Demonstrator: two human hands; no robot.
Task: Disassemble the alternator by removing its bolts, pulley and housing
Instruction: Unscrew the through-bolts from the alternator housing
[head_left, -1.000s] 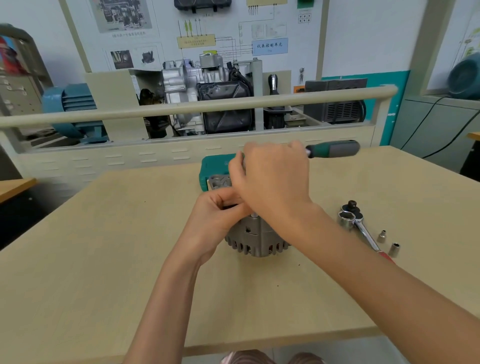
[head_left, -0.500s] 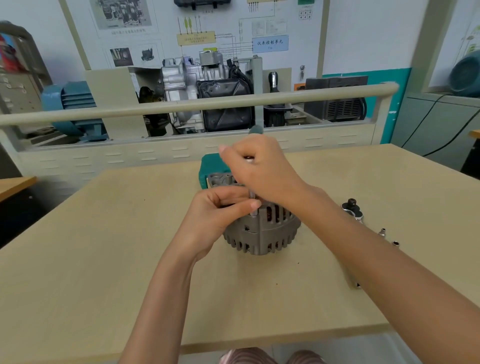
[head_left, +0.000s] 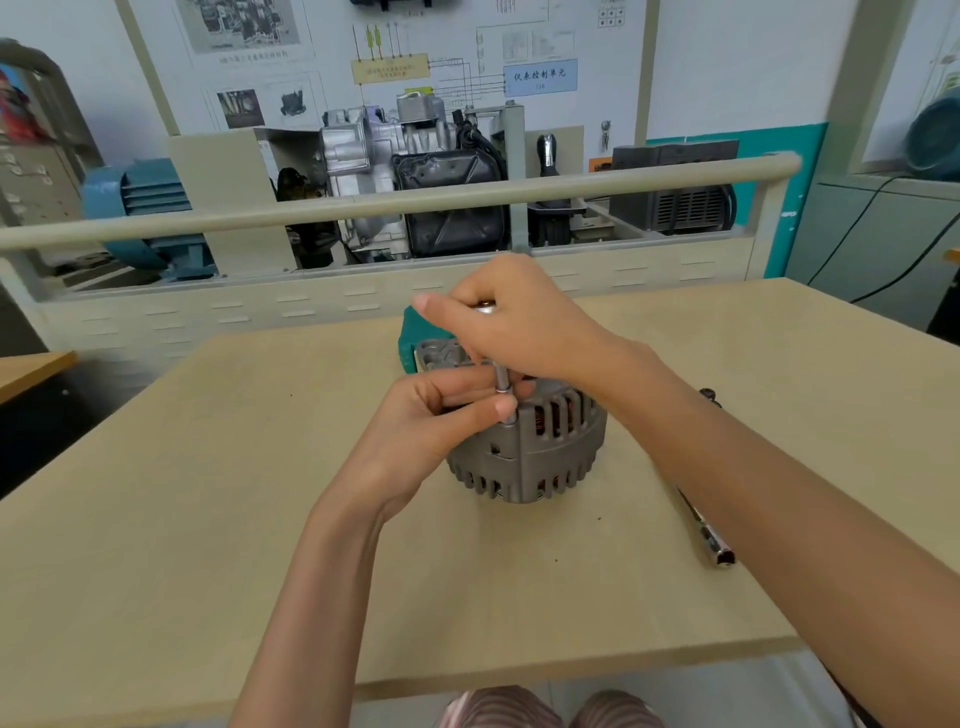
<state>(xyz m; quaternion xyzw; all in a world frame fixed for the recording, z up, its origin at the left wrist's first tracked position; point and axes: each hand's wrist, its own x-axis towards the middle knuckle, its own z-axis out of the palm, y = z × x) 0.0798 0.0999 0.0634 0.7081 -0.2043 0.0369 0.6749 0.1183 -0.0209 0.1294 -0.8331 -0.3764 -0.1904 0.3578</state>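
A grey slotted alternator (head_left: 540, 447) stands on the beige table (head_left: 208, 519), copper windings showing through its slots. My right hand (head_left: 514, 322) grips the top of a driver from above; its thin metal shaft (head_left: 503, 387) stands upright on the front rim of the housing. My left hand (head_left: 447, 415) lies against the alternator's left side, its thumb and fingers pinching the shaft's lower end. The driver's handle is mostly hidden in my right hand.
A ratchet wrench (head_left: 714, 545) lies on the table right of the alternator, half under my right forearm. A teal tool case (head_left: 410, 332) sits just behind the alternator. A railing and an engine display stand (head_left: 415, 171) rise beyond the table's far edge.
The driver swung from lying sideways, its green handle pointing right, to upright on the housing rim. My right hand rose above it. My left hand stayed at the alternator.
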